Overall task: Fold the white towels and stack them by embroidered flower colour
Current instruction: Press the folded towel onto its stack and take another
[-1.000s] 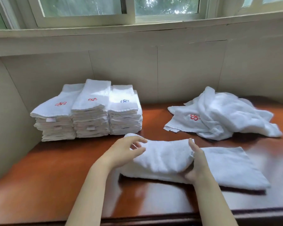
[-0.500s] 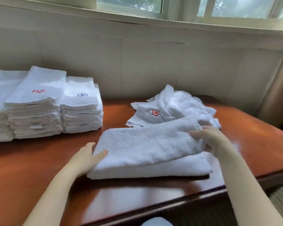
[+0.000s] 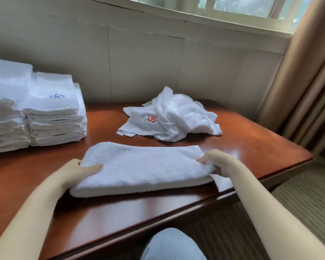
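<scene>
A white towel (image 3: 144,167) lies folded into a long strip across the front of the wooden table (image 3: 251,147). My left hand (image 3: 79,169) grips its left end, thumb on top. My right hand (image 3: 216,160) holds the right end, fingers curled at the towel's corner. No embroidery shows on this towel. Behind it lies a crumpled pile of white towels (image 3: 174,119) with a red flower showing. At the left stand folded stacks: one topped by a blue flower (image 3: 53,109), and one with a red flower (image 3: 0,102), partly cut off by the frame edge.
The table's right corner (image 3: 308,158) and front edge are close to the folded towel. A beige curtain (image 3: 304,87) hangs at the right. A panelled wall runs behind the table under a window. My knee in light trousers (image 3: 173,244) shows below the table edge.
The towel's left half was folded over to the right, giving a doubled strip. My right hand carried the edge across; both hands now sit at the strip's ends. The view swung right.
</scene>
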Demonstrator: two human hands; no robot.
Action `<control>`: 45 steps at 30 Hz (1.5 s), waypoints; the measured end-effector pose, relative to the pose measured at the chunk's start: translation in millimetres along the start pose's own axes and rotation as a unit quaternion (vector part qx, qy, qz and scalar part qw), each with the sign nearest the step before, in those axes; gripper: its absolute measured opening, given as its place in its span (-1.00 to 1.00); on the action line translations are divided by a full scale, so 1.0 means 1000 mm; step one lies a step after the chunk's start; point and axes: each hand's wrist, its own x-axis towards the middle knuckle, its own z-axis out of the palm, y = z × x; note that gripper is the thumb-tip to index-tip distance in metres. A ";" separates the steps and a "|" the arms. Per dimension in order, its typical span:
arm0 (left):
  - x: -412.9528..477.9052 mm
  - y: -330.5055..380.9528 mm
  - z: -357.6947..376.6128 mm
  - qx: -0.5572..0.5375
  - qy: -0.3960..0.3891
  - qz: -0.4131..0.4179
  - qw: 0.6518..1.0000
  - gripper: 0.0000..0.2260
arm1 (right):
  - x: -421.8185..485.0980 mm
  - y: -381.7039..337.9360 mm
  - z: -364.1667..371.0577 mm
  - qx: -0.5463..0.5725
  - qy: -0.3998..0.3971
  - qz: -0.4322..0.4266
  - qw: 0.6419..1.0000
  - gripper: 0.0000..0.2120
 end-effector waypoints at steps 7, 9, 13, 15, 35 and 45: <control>-0.013 -0.002 -0.004 -0.069 -0.020 0.008 0.997 -0.75 | -0.023 -0.007 0.044 -0.520 0.270 -0.172 0.792 -0.36; -0.013 -0.005 -0.004 -0.145 -0.028 -0.018 0.989 -0.57 | -0.034 -0.008 0.078 -0.496 0.219 -0.303 0.783 -0.38; -0.019 0.006 -0.003 -0.356 -0.008 0.002 0.935 -0.35 | -0.068 -0.003 0.165 -0.441 -0.087 -0.400 0.799 -0.02; -0.024 0.014 -0.003 -0.440 0.004 0.062 0.896 -0.38 | -0.079 -0.011 0.192 -0.424 -0.059 -0.403 0.809 0.00; -0.012 -0.017 -0.040 0.148 -0.010 0.046 0.988 -0.75 | 0.016 -0.014 0.130 0.239 0.140 -0.064 0.959 -0.58; -0.013 -0.025 -0.044 0.123 -0.045 0.014 0.991 -0.73 | -0.019 -0.031 0.192 -0.272 0.150 -0.398 0.863 -0.66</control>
